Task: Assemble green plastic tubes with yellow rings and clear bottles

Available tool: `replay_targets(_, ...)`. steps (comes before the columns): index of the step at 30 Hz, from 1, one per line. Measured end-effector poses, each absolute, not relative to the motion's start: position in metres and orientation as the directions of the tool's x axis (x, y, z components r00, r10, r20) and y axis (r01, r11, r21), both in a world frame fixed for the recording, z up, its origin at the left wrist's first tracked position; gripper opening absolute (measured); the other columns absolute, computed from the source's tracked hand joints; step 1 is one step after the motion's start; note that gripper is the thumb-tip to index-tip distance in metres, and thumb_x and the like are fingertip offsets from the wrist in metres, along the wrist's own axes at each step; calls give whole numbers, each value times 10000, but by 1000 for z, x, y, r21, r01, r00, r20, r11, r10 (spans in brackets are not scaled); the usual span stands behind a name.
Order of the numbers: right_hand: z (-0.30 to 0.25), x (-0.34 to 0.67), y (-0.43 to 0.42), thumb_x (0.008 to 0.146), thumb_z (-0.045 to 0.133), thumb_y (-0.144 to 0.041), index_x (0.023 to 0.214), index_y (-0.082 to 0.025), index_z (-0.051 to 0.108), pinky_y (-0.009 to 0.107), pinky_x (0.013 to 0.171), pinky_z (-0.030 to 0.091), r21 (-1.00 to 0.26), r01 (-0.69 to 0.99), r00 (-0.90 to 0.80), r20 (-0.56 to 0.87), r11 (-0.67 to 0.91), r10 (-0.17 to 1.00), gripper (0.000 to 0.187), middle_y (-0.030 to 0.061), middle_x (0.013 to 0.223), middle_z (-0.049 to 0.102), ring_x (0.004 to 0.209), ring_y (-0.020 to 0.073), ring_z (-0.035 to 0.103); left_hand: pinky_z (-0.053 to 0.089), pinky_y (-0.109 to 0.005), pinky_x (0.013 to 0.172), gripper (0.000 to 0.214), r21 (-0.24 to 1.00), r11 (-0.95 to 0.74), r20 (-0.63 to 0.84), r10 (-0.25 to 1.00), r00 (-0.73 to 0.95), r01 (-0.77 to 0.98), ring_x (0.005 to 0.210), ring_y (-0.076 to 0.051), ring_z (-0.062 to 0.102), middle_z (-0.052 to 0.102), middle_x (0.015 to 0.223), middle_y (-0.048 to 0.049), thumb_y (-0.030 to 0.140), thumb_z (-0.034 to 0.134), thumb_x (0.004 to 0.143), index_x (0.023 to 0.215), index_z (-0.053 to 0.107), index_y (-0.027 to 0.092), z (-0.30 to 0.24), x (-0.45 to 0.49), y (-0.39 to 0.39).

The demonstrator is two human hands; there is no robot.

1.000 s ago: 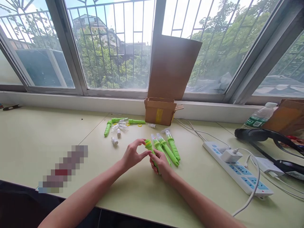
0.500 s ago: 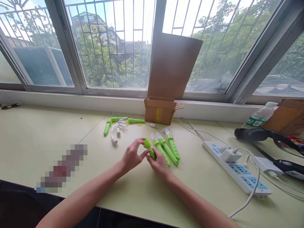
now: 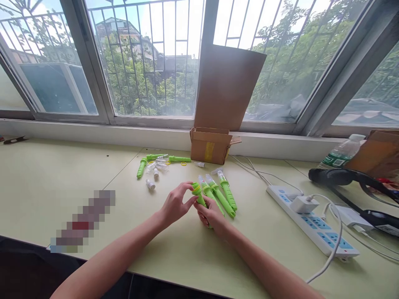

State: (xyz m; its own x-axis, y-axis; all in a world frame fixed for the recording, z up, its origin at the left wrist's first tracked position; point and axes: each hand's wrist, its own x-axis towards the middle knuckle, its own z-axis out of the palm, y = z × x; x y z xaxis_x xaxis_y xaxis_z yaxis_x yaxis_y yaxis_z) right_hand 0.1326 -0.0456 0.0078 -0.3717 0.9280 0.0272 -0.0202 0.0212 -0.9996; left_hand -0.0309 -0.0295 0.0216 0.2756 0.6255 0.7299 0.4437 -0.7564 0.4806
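A green plastic handle (image 3: pixel 198 192) with a yellow ring near its wide open top is held up, tilted, between both hands. My right hand (image 3: pixel 214 216) is wrapped around its lower part and hides much of it. My left hand (image 3: pixel 177 203) pinches the top by the ring with thumb and fingers. Just right of it lie three green handles with clear tips (image 3: pixel 228 193), partly covered by my right hand. Beyond my left hand are loose green handles (image 3: pixel 141 167), clear plastic pieces (image 3: pixel 159 164), small white threaded pieces (image 3: pixel 150 184) and yellow rings (image 3: pixel 183 163).
An open cardboard box (image 3: pixel 209 145) stands against the window ledge. To the right are a white power strip (image 3: pixel 311 222) with plugs and cables, a black headset strap (image 3: pixel 330 176) and a plastic bottle (image 3: pixel 341 153). A pixelated patch (image 3: pixel 84 222) covers something at left.
My right hand has shifted its hold on the handle, its fingers now curled further round the lower part. The handle and left hand have moved slightly right.
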Motion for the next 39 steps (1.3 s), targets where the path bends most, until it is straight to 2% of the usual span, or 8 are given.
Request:
replay_targets(5, 8, 134, -44, 812, 557, -405, 722, -228, 392, 192, 322, 243, -1000, -13, -424, 13, 8, 905, 258, -102, 471, 395, 314, 58, 319, 546, -374, 869, 154, 521, -756, 733, 634, 246, 396, 1014, -198, 642, 642, 1130, -89, 231, 609, 850, 976, 526, 199, 16, -32, -25)
replay_targets(10, 8, 127, -47, 834, 520, -402, 913, -226, 477, 227, 358, 338, -986, 142, -321, 38, 88, 946, 198, -85, 522, 440, 363, 104, 420, 572, -370, 858, 127, 588, -736, 723, 664, 191, 334, 973, -189, 669, 668, 1077, -92, 236, 611, 851, 950, 549, 186, 7, -36, -17)
replay_targets(13, 6, 125, -49, 837, 512, -353, 990, -224, 498, 258, 444, 377, -929, 285, -235, 172, 237, 957, 201, -62, 596, 458, 453, 127, 468, 573, -383, 856, 135, 568, -726, 734, 660, 160, 388, 1005, -208, 660, 676, 1063, -91, 245, 626, 841, 946, 561, 190, 7, -38, -16)
replay_targets(15, 6, 126, -48, 828, 507, -303, 977, -218, 516, 273, 516, 380, -872, 359, -227, 263, 332, 938, 172, -42, 640, 478, 539, 142, 479, 569, -388, 860, 135, 544, -724, 745, 649, 152, 423, 1020, -213, 654, 678, 1065, -88, 250, 630, 839, 943, 566, 194, 8, -39, -16)
replay_targets(17, 5, 128, -46, 819, 501, -275, 931, -212, 526, 279, 550, 366, -851, 381, -226, 292, 361, 929, 131, -32, 660, 484, 583, 147, 464, 570, -389, 857, 135, 538, -719, 744, 650, 154, 440, 1007, -212, 658, 681, 1056, -86, 257, 630, 839, 943, 568, 195, 8, -39, -17)
replay_targets(24, 5, 129, -45, 793, 537, -307, 876, -210, 524, 241, 438, 313, -963, 193, -226, 145, 190, 963, 128, -66, 608, 405, 462, 94, 374, 582, -385, 834, 159, 571, -685, 695, 697, 176, 453, 940, -192, 673, 677, 1059, -72, 285, 610, 853, 981, 572, 198, 10, -35, -19)
replay_targets(30, 9, 132, -46, 775, 558, -353, 925, -213, 502, 197, 325, 246, -997, 78, -285, -9, 14, 958, 212, -103, 501, 378, 347, 67, 321, 583, -419, 831, 164, 561, -688, 684, 699, 210, 460, 1030, -222, 645, 670, 1097, -93, 294, 595, 859, 987, 569, 194, 12, -36, -19)
replay_targets(39, 12, 132, -47, 775, 560, -357, 899, -212, 504, 192, 331, 289, -998, 64, -338, -3, 20, 941, 199, -92, 505, 424, 356, 74, 380, 585, -383, 848, 134, 596, -733, 728, 666, 163, 328, 979, -205, 675, 691, 1051, -85, 259, 620, 845, 946, 576, 183, 10, -35, -18)
